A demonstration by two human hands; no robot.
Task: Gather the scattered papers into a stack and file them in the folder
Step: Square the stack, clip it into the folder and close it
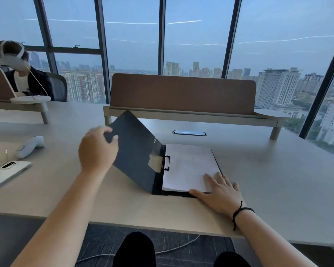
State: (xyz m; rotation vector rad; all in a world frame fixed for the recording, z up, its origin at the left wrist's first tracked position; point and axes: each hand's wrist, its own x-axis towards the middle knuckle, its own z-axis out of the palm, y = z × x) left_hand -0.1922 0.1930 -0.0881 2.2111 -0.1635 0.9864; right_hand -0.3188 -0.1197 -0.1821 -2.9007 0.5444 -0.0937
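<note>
A wide pale desk carries an open dark folder, its spine and long axis running away from the viewer. The left hand grips the raised cover's far corner, fingers curled over its edge. The stacked papers lie clipped inside, under the right hand, fingers flat and spread. Closing looks next: swing the cover rightward once that hand slides clear.
</note>
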